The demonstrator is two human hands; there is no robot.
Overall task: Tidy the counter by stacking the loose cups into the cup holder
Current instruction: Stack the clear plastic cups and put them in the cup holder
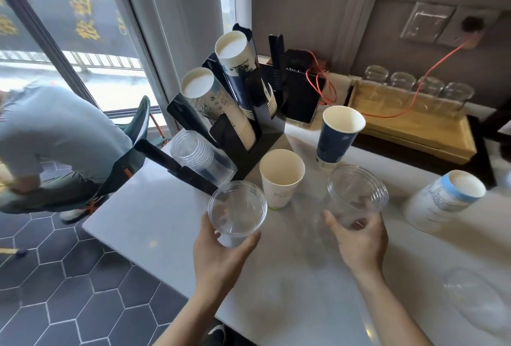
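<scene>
My left hand [218, 257] grips a clear plastic cup [237, 211] just above the white counter [143, 224]. To its right, my right hand [359, 237] is wrapped around a small stack of clear plastic cups [356, 193]. The black cup holder [235, 135] stands at the counter's far left corner. It carries two slanted stacks of paper cups [235, 69] and a slanted stack of clear cups [199, 157]. Loose on the counter are a white paper cup [280, 179], a blue paper cup [336, 135], a white and blue cup [445, 201] tilted at the right, and a clear cup [475, 301] lying near the right edge.
A wooden tray [414, 129] with several glass jars stands at the back right, and an orange cable runs to a wall socket. A black box [301, 91] sits behind the holder. On the tiled floor to the left, a person bends over beside a chair.
</scene>
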